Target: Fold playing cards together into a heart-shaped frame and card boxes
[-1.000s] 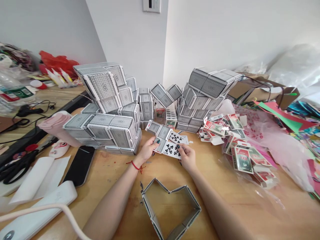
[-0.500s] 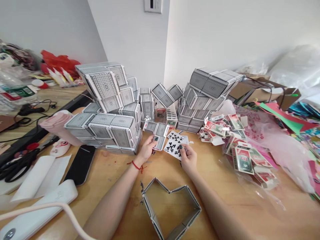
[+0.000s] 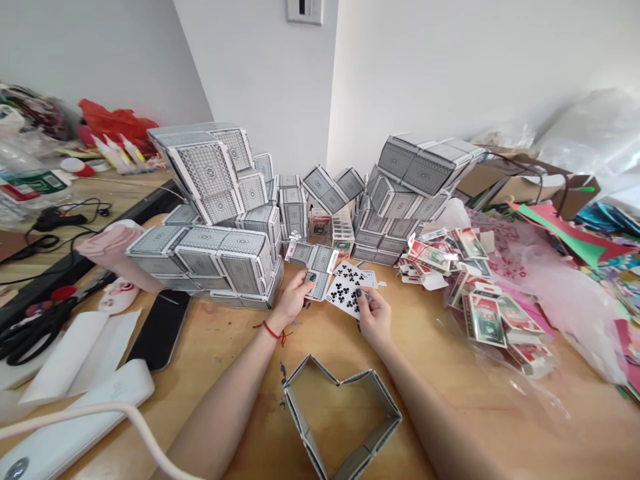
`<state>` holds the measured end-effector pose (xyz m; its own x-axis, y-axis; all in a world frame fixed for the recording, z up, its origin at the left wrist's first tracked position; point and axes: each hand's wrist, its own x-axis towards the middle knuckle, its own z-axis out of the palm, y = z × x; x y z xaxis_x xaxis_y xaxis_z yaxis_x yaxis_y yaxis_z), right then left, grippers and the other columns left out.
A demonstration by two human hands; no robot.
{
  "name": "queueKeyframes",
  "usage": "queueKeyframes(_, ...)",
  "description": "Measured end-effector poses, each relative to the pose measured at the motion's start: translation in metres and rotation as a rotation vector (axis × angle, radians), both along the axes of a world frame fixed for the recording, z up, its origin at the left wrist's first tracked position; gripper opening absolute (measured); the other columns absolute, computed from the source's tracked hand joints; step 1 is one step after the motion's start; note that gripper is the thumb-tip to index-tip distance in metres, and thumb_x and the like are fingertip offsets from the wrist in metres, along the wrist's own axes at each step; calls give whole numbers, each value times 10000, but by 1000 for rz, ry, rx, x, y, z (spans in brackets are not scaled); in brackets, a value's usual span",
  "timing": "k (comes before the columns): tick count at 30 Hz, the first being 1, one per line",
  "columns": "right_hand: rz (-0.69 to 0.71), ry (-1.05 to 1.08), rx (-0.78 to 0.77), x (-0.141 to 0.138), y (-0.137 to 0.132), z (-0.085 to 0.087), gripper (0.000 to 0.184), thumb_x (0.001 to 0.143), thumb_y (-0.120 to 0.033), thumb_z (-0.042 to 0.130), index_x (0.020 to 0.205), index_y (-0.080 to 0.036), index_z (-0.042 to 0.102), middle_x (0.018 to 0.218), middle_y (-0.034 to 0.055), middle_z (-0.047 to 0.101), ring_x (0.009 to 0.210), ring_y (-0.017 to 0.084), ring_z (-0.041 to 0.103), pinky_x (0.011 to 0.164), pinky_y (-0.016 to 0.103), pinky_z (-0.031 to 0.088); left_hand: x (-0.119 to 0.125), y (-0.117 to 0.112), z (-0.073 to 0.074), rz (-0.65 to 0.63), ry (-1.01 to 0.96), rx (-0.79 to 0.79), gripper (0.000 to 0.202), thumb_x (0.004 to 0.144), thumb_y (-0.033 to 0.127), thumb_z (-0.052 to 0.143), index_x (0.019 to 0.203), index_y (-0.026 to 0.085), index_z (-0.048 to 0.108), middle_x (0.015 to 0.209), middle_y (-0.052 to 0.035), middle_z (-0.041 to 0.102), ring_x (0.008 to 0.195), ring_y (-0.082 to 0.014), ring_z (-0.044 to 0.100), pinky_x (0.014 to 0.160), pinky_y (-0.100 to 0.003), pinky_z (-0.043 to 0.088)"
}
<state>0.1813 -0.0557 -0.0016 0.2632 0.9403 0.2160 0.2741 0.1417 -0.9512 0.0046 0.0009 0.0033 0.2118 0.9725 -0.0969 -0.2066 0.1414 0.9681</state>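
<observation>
My left hand [image 3: 296, 293] is closed on a grey-backed playing card [image 3: 320, 280], one of several joined or overlapping with their patterned backs up. My right hand [image 3: 375, 313] pinches a ten of clubs [image 3: 343, 295] by its right edge, face up. Another club card [image 3: 350, 272] lies partly under or behind it. The ten's left edge comes close to the cards at my left hand; whether they touch I cannot tell. Nearer to me, between my forearms, stands a heart-shaped frame [image 3: 395, 420] made of cards.
Card-covered blocks form stacks at left [image 3: 245, 260] and right [image 3: 420, 167]. Loose red-and-green card boxes [image 3: 485, 320] and a pink plastic bag [image 3: 555, 293] fill the right side. At left lie a black phone [image 3: 160, 330], scissors [image 3: 45, 323] and a white device [image 3: 85, 427] with a cable.
My right hand and the ten of clubs have shifted very slightly left. My left hand keeps its grip in nearly the same place.
</observation>
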Motion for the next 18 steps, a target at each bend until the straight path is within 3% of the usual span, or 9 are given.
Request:
queueKeyframes(6,-6,-51,11,1,0,-2,310,819,-455,432,841,-171,554,484,-52,406,403,96,339,393,212,269,0,0,1,10,4,8,363,707,322,593,1029,156,564,628,34,502,477,-66,399,427,-177,299)
queueKeyframes(11,-64,-220,70,1,-2,-6,280,827,-399,420,874,-176,583,465,-50,424,394,101,374,416,218,311,1,-1,3,28,4,18,379,701,302,590,1046,149,561,691,14,560,531,-80,438,481,-184,333)
queueKeyframes(18,-125,-458,158,-5,-11,-4,263,838,-308,399,940,-179,605,586,12,584,415,106,456,452,219,351,0,0,1,43,29,34,378,721,285,564,1077,159,552,831,-14,612,593,-95,475,528,-195,366)
